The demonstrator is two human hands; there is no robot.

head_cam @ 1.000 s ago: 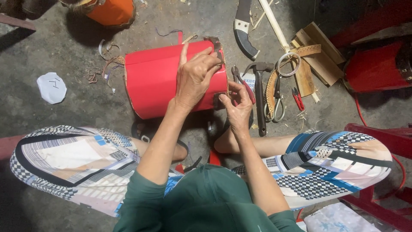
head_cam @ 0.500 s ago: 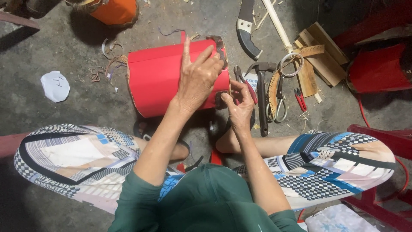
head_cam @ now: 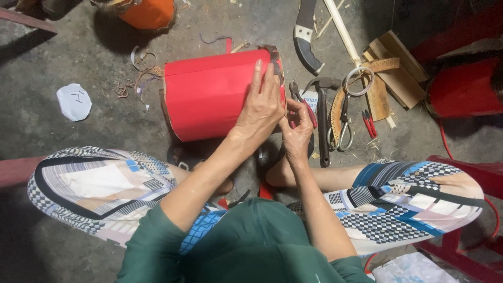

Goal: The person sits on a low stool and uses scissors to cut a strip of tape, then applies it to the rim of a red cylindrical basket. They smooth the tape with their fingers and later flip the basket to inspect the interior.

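A red cylinder-shaped drum body (head_cam: 209, 94) lies on its side on the concrete floor in front of my knees. My left hand (head_cam: 260, 107) is pressed flat on its red covering near the right rim, fingers spread upward. My right hand (head_cam: 296, 130) pinches at the right rim edge just below the left hand; what it pinches is too small to tell. Pliers with red handles (head_cam: 303, 102) lie right behind my right hand.
To the right lie a hammer (head_cam: 322, 123), scissors (head_cam: 343, 131), a curved knife (head_cam: 306, 36), a metal ring (head_cam: 359, 81), wooden strips (head_cam: 393, 71) and small red clippers (head_cam: 369, 123). A red stool (head_cam: 461, 89) stands far right, an orange container (head_cam: 149, 11) at the top, a white paper scrap (head_cam: 73, 101) left.
The red drum body sits slightly lower and nearer in view. My left hand has stayed flat on it; my right hand keeps working at the rim with little movement.
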